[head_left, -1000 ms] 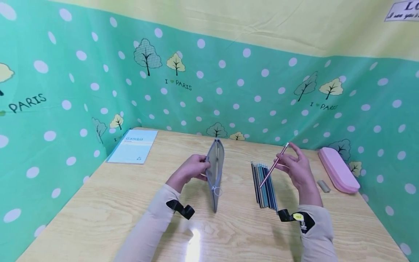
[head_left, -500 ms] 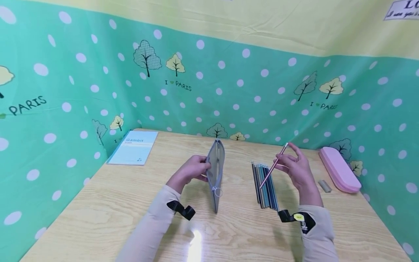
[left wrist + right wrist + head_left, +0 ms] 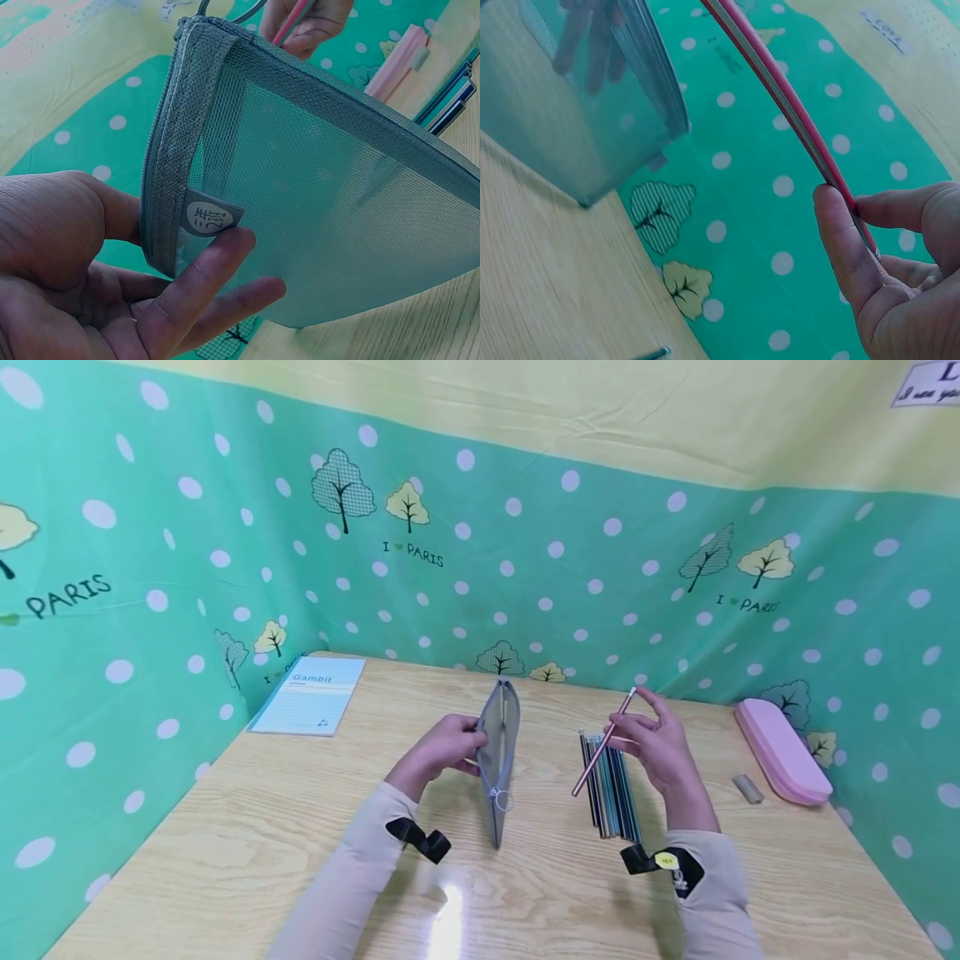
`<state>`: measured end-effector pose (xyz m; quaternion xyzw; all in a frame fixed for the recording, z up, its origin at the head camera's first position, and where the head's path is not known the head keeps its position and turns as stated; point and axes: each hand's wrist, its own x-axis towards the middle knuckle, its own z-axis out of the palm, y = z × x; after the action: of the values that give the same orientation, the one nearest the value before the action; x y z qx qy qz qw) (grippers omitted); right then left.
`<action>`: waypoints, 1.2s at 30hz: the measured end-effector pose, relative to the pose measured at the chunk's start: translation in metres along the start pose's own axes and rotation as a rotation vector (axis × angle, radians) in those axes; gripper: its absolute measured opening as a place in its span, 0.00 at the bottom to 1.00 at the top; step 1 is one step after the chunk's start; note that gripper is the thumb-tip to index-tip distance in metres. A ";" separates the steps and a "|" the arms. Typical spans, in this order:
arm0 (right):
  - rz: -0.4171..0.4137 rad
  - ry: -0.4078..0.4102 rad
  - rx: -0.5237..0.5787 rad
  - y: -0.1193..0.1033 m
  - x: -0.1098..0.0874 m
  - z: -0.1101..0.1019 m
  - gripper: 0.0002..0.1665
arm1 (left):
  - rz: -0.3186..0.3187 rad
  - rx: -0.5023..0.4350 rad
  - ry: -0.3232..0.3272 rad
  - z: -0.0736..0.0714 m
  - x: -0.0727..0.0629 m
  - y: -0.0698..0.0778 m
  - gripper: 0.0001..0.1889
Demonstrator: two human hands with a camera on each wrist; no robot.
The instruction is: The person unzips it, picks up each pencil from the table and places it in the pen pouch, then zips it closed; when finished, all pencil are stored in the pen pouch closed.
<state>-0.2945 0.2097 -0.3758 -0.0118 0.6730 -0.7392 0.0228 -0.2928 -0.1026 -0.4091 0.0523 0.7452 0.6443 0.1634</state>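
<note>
A grey mesh zipper pouch (image 3: 498, 752) stands on edge over the table, its zipped mouth parted. My left hand (image 3: 444, 750) grips it by the left side, thumb at the rim; the left wrist view shows fingers against the mesh (image 3: 337, 202) near a small label. With my right hand (image 3: 658, 752) I pinch a red pencil (image 3: 603, 742) near its upper end, and it slants down to the left. Beneath it lies a row of dark and blue pencils (image 3: 615, 785) on the table. In the right wrist view the red pencil (image 3: 787, 97) sits between thumb and fingers, apart from the pouch.
A pink pencil case (image 3: 782, 750) lies at the table's right side, with a grey eraser (image 3: 747, 788) beside it. At the back left rests a light blue notebook (image 3: 309, 695). A green dotted curtain (image 3: 420, 593) encloses the wooden table (image 3: 247, 843).
My right hand has moved left with the red pencil, whose lower end now lies left of the pencil row. My left hand keeps the pouch in nearly the same place.
</note>
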 end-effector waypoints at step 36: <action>-0.113 0.111 0.110 0.007 0.022 0.091 0.46 | -0.009 0.020 -0.010 0.001 0.002 -0.001 0.22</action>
<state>-0.3116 0.1171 -0.3742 -0.0073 0.6299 -0.7747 -0.0558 -0.2944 -0.1012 -0.4103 0.0537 0.7509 0.6360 0.1696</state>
